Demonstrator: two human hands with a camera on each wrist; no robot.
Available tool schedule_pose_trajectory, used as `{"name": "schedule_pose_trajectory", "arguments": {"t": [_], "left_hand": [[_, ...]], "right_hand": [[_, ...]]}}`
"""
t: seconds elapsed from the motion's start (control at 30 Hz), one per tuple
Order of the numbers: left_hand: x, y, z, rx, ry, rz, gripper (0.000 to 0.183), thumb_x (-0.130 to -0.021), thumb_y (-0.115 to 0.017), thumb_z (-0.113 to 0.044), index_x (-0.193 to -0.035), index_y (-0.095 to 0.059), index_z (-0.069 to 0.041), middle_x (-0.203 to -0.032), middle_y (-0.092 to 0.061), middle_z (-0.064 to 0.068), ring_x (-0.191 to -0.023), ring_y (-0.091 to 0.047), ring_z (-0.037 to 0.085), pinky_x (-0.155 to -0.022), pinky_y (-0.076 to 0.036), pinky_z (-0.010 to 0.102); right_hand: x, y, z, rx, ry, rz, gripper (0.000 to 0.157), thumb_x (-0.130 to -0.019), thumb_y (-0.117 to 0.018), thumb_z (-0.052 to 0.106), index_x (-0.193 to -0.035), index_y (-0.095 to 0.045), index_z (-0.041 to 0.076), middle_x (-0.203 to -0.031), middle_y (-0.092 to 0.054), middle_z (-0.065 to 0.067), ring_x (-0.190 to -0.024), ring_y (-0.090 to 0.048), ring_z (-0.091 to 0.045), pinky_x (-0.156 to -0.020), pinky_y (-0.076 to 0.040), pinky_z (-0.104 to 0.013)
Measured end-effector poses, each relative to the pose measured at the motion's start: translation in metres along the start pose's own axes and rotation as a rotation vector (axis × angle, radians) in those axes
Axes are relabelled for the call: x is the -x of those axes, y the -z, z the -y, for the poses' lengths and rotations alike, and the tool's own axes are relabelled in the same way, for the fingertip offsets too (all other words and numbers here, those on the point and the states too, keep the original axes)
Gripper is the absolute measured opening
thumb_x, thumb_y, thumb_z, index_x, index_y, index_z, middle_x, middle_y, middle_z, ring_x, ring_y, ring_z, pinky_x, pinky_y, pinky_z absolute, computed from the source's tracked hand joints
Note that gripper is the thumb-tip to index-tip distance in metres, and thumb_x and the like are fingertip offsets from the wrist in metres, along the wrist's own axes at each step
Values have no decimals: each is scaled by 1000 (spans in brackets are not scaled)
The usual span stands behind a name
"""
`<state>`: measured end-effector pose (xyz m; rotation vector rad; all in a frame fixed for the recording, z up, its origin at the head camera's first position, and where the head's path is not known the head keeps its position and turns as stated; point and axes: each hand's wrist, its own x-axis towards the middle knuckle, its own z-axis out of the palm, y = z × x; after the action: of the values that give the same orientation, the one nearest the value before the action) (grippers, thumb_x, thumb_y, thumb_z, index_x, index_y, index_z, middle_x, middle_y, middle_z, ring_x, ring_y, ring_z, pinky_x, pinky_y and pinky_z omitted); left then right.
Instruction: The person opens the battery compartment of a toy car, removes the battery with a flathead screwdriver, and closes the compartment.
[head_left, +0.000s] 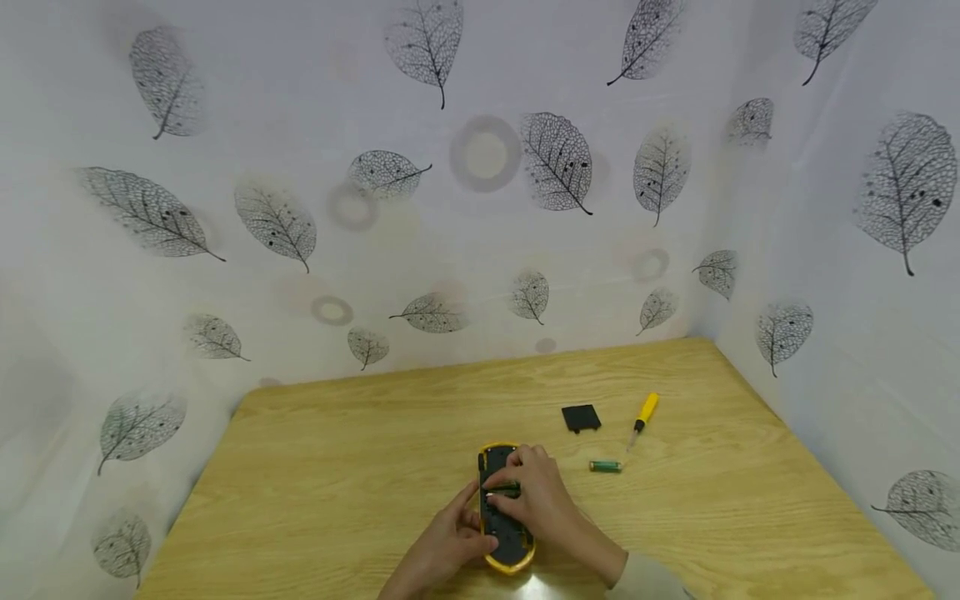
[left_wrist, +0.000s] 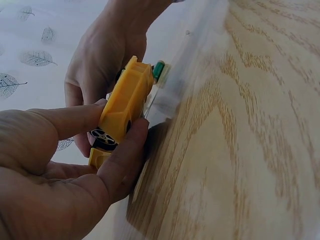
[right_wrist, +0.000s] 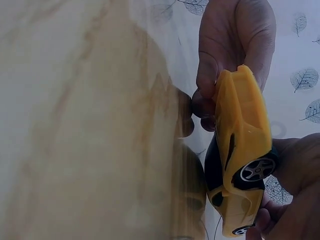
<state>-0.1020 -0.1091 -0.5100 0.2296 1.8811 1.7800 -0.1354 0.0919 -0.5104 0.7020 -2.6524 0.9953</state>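
Note:
A yellow toy car lies upside down on the table, its black underside facing up. My left hand grips the car from the left side, thumb on its near end. Over the middle of the underside, my right hand pinches a green battery between thumb and forefinger at the battery compartment. How far the battery sits inside is hidden by the fingers. In the right wrist view the car's yellow side and a wheel show. The left wrist view shows the left fingers around the car's end.
To the right of the car lie a second green battery, a black battery cover and a screwdriver with a yellow handle. The wooden table meets a leaf-patterned sheet at the back and sides.

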Motion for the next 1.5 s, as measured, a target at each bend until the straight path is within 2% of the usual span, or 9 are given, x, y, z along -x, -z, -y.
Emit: {"name": "schedule_pose_trajectory", "arguments": {"t": [0.2,0.43,0.67,1.0,1.27,1.5], "left_hand": [[0,0,0,10,-8,8,96,-92,-73,-3,-160,-7,11,-104,-63,13,-91,-69,21,-80,-60,37],[1,-1,-2,-15,-17,9,96,-93,-74,-6,-159,-7,12,-103,-63,13,-90,-67,20,-79,-59,34],[1,-1,-1,-21,-26,11,97,-93,-74,-8,-159,-7,13,-102,-64,13,-90,-67,20,-78,-58,32],[0,0,1,22,-32,13,97,-93,-73,-6,-160,-5,12,-105,-62,14,-92,-68,21,-80,-61,36],[-1,1,3,8,-28,8,96,-93,-73,-6,-160,-5,12,-104,-63,14,-92,-68,21,-79,-60,35],[-1,1,3,-1,-19,7,96,-94,-73,-7,-160,-6,11,-105,-63,14,-92,-68,22,-80,-60,36]], "right_hand": [[0,-1,-1,15,-16,18,11,-82,-89,27,-91,-84,28,-92,-47,10,-81,-33,-11,-70,-27,-29],[-1,-1,-1,25,17,-10,10,-80,-90,27,-88,-83,28,-92,-47,10,-79,-32,-10,-69,-27,-28],[-3,4,1,39,21,21,10,-82,-89,25,-86,-81,28,-91,-47,8,-78,-29,-10,-68,-26,-26],[-2,7,-2,20,82,48,12,-84,-87,23,-95,-83,26,-92,-49,9,-79,-33,-8,-69,-29,-26],[-3,13,-4,-11,120,127,14,-88,-83,20,-102,-83,24,-96,-52,9,-85,-38,-7,-73,-31,-27],[-6,15,-6,-48,126,169,12,-91,-81,18,-101,-82,23,-96,-51,8,-85,-39,-7,-73,-34,-26]]}}
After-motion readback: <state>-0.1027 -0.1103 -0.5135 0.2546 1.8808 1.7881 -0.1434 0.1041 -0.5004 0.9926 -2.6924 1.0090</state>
